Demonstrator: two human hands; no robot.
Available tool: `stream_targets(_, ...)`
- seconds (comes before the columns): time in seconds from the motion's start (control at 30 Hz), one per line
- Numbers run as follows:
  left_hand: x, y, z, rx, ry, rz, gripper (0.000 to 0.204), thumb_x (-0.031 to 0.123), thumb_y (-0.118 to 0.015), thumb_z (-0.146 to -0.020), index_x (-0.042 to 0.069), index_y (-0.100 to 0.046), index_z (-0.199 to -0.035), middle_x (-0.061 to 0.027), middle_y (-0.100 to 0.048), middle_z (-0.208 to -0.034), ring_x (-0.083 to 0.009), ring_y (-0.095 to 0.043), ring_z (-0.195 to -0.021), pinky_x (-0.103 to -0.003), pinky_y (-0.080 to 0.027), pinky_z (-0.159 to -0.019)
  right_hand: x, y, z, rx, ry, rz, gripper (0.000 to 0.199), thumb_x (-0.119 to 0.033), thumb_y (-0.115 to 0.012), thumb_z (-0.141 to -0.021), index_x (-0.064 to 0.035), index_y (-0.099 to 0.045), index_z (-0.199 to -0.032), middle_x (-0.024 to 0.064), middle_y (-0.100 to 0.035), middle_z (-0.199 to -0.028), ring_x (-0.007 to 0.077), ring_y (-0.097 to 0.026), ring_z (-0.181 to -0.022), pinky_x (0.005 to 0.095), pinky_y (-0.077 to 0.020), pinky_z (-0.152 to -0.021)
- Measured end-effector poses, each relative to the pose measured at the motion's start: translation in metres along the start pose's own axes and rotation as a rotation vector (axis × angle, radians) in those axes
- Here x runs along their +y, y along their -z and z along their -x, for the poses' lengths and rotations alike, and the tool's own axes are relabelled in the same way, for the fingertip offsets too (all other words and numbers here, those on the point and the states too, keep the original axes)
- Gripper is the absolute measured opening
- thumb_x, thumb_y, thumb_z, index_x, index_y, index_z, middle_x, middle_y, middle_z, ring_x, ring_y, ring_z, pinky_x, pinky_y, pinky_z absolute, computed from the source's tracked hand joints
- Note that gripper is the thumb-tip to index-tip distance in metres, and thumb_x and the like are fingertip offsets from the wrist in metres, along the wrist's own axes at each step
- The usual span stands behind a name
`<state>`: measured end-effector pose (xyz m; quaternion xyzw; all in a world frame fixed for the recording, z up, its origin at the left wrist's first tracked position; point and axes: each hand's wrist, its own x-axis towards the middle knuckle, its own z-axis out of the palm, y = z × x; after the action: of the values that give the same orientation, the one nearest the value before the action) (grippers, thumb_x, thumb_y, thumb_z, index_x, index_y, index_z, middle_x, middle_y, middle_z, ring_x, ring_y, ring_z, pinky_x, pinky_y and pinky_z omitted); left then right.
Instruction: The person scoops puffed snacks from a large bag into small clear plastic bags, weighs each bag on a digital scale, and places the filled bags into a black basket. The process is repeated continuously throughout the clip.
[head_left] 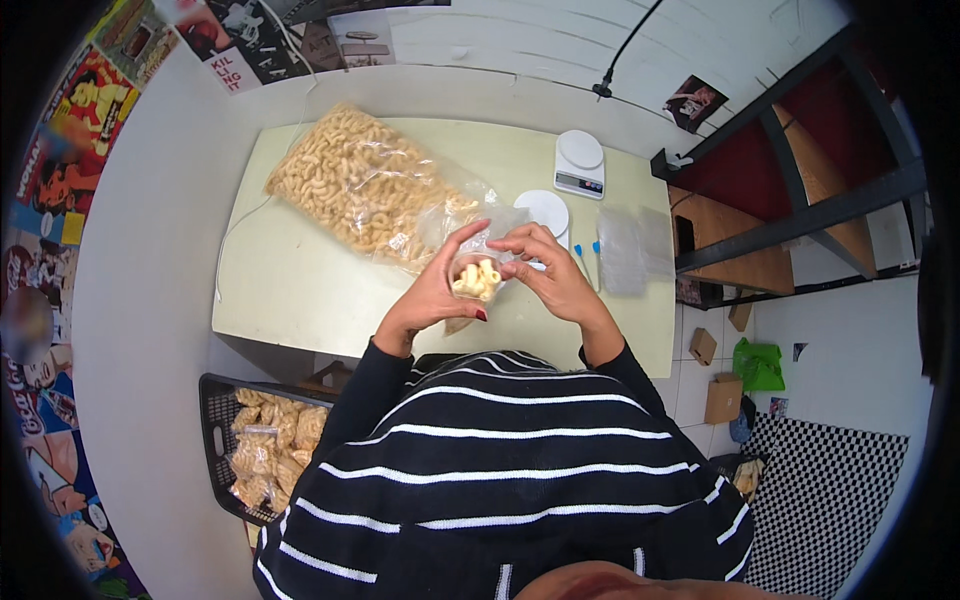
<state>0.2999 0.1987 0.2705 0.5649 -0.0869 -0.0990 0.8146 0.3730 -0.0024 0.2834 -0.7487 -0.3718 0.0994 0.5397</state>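
Note:
Over the table's near middle, my left hand [436, 290] is curled around clear plastic holding several pale, curled puffed snacks [476, 279]; I cannot tell whether a cup or a small bag encloses them. My right hand [550, 275] meets it from the right, its fingers bent and its thumb by the plastic's edge. Thin clear film shows above and below my left hand. Just beyond lies a large transparent bag [350, 185] full of the same snacks, its crumpled end towards my hands.
Two white kitchen scales, the far one [580, 163] and a nearer one [543, 209], stand on the pale table [300, 300]. Flat clear bags [622, 252] and blue-tipped sticks [584, 262] lie right. A black crate [215, 420] of filled bags sits low left; dark shelving [800, 180] rises right.

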Motion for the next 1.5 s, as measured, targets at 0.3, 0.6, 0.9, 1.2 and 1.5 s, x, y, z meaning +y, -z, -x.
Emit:
stream_targets(0.3, -0.025, -0.013, -0.025, 0.016, -0.138, 0.059, 0.082, 0.01, -0.082, -0.074, 0.004, -0.036, -0.141, -0.0123, -0.055, -0.128, -0.0214, -0.051, -0.121, -0.036, -0.043, -0.102, -0.002, 0.025, 0.03, 0.308, -0.175, -0.062, 0.008, -0.008, -0.069, -0.086, -0.0009, -0.068, -0.09, 0.0048, -0.061, -0.087, 0.0124, -0.057, -0.079, 0.0268, -0.0461, -0.073)
stream_targets(0.6, -0.033, -0.022, -0.03, 0.271, -0.404, -0.511, 0.005, 0.0, -0.068, -0.084, 0.003, -0.068, -0.088, -0.0076, -0.066, -0.091, -0.0204, -0.062, -0.094, -0.039, -0.038, -0.104, 0.015, 0.019, 0.05, 0.48, -0.21, -0.024, 0.008, -0.005, -0.072, -0.083, 0.0001, -0.069, -0.088, 0.0061, -0.063, -0.083, 0.0132, -0.057, -0.077, 0.0259, -0.0459, -0.072)
stream_targets(0.9, -0.038, -0.024, -0.029, 0.367, -0.43, -0.591, 0.004, 0.002, -0.069, -0.083, 0.002, -0.065, -0.083, -0.0058, -0.065, -0.082, -0.0194, -0.06, -0.081, -0.043, -0.037, -0.104, 0.021, 0.012, 0.051, 0.429, -0.149, 0.023, 0.007, -0.005, -0.071, -0.081, -0.001, -0.069, -0.087, 0.0066, -0.065, -0.085, 0.0164, -0.059, -0.083, 0.0294, -0.0462, -0.076)
stream_targets(1.2, -0.03, -0.013, -0.033, 0.454, -0.426, -0.64, 0.006, -0.004, -0.065, -0.082, 0.002, -0.065, -0.083, -0.0063, -0.063, -0.082, -0.0202, -0.059, -0.08, -0.04, -0.039, -0.1, 0.021, 0.015, 0.045, 0.488, -0.209, 0.011, 0.011, -0.01, -0.072, -0.082, -0.0007, -0.068, -0.085, 0.0063, -0.065, -0.083, 0.0181, -0.059, -0.082, 0.0295, -0.0457, -0.076)
stream_targets(1.5, -0.038, -0.017, -0.03, 0.364, -0.442, -0.691, 0.006, -0.002, -0.067, -0.081, 0.003, -0.065, -0.081, -0.0058, -0.064, -0.081, -0.02, -0.06, -0.083, -0.044, -0.036, -0.105, 0.022, 0.008, 0.045, 0.367, -0.22, -0.005, 0.011, -0.011, -0.072, -0.083, -0.0007, -0.068, -0.086, 0.0067, -0.066, -0.083, 0.0173, -0.059, -0.082, 0.0296, -0.0461, -0.077)
